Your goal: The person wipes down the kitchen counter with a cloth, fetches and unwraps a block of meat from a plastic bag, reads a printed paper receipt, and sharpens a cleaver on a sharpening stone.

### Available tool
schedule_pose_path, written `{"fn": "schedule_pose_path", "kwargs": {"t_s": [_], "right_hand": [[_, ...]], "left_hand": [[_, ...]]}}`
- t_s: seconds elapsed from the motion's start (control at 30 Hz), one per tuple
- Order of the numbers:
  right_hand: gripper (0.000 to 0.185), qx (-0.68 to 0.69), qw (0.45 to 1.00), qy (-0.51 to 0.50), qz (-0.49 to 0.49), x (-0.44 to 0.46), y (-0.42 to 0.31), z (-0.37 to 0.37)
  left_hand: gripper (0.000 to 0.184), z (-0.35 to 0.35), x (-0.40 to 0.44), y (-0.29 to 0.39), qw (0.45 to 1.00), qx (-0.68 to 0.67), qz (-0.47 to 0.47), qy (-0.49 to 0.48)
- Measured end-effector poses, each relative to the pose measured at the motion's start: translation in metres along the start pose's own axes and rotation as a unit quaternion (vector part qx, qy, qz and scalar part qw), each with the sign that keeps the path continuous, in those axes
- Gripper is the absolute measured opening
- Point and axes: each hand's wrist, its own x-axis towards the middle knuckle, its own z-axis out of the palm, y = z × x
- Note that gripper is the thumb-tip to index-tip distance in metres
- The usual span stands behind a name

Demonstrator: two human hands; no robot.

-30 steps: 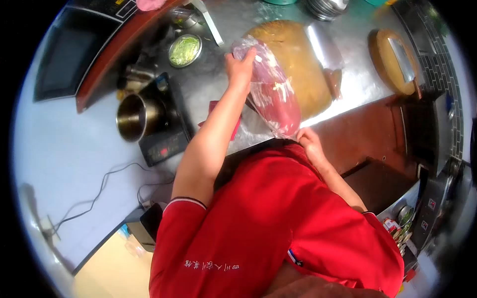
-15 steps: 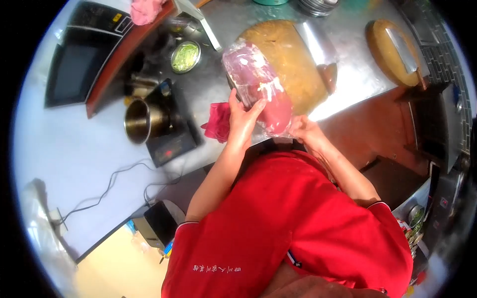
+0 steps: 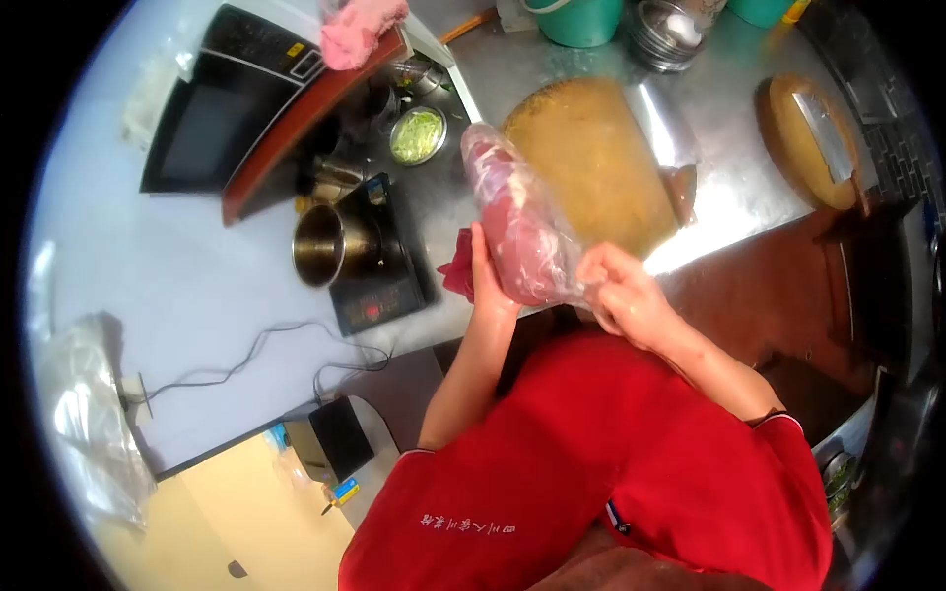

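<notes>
A long piece of raw red meat [image 3: 522, 222] with whitish fat streaks is wrapped in clear plastic film or a bag. It tilts in the air over the counter's front edge, in front of the round wooden chopping board [image 3: 586, 163]. My left hand [image 3: 496, 286] supports its lower left side, palm and fingers against the wrap. My right hand [image 3: 629, 300] has its fingers closed on the loose plastic at the near end. Beside my left hand lies a dark red cloth [image 3: 456, 264], partly hidden.
A broad metal blade [image 3: 658, 123] lies at the board's right edge. Farther right, a cleaver [image 3: 826, 138] rests on a second board [image 3: 783, 108]. At left are shredded green vegetables in a bowl [image 3: 418, 136], a metal pot [image 3: 320, 246] and a black cooktop [image 3: 379, 286]. A green bucket [image 3: 581, 22] stands behind.
My left hand has shifted from the meat's upper side to underneath its left side. My right fingers have gathered the plastic end and drawn it right. The whole view has shifted.
</notes>
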Motion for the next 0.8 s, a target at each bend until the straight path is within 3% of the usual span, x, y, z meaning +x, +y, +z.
{"fn": "schedule_pose_path", "kwargs": {"t_s": [0.03, 0.1, 0.13, 0.2, 0.27, 0.37, 0.43, 0.47, 0.57, 0.6, 0.7, 0.73, 0.8], "right_hand": [[0.021, -0.027, 1.000, -0.013, -0.005, -0.008, -0.001, 0.000], [0.021, -0.057, 0.998, 0.004, -0.041, -0.029, -0.014, -0.003], [0.020, -0.055, 0.997, 0.033, -0.049, -0.038, -0.018, -0.013], [0.013, -0.038, 0.993, 0.097, -0.059, -0.044, -0.032, -0.045], [0.012, -0.069, 0.980, 0.176, -0.056, -0.045, -0.033, -0.061], [0.010, -0.082, 0.969, 0.222, -0.065, -0.049, -0.034, -0.075], [0.010, -0.066, 0.960, 0.256, -0.095, -0.049, -0.040, -0.086], [0.011, -0.066, 0.949, 0.282, -0.121, -0.047, -0.047, -0.089], [0.011, -0.068, 0.927, 0.322, -0.181, -0.036, -0.074, -0.090], [0.011, -0.060, 0.926, 0.310, -0.206, -0.033, -0.082, -0.092], [0.011, -0.030, 0.914, 0.291, -0.280, -0.018, -0.115, -0.085], [0.012, -0.045, 0.903, 0.279, -0.323, -0.014, -0.125, -0.084], [0.010, -0.026, 0.881, 0.256, -0.397, -0.014, -0.152, -0.082]], "left_hand": [[0.074, -0.001, 0.000, 0.004, 0.999, -0.025, 0.005, -0.022], [0.072, -0.005, 0.009, 0.015, 0.977, -0.110, -0.012, -0.180], [0.072, -0.018, 0.009, 0.020, 0.980, -0.117, 0.000, -0.163], [0.071, -0.048, 0.020, 0.040, 0.963, -0.155, -0.107, -0.195], [0.069, -0.059, 0.019, 0.045, 1.000, -0.007, -0.007, -0.025], [0.072, -0.023, -0.001, 0.047, 0.997, 0.023, -0.005, 0.073], [0.073, -0.050, 0.000, 0.042, 0.995, 0.003, -0.078, 0.060], [0.070, -0.065, 0.004, 0.037, 0.996, 0.008, -0.084, 0.027], [0.069, -0.056, 0.013, 0.021, 0.986, 0.141, -0.047, 0.079], [0.075, -0.021, 0.012, 0.019, 0.968, 0.232, -0.003, 0.098], [0.080, 0.010, 0.023, -0.004, 0.897, 0.423, -0.014, 0.129], [0.083, 0.007, 0.025, -0.014, 0.900, 0.416, -0.016, 0.130], [0.086, -0.008, 0.029, -0.018, 0.732, 0.664, 0.056, 0.142]]}}
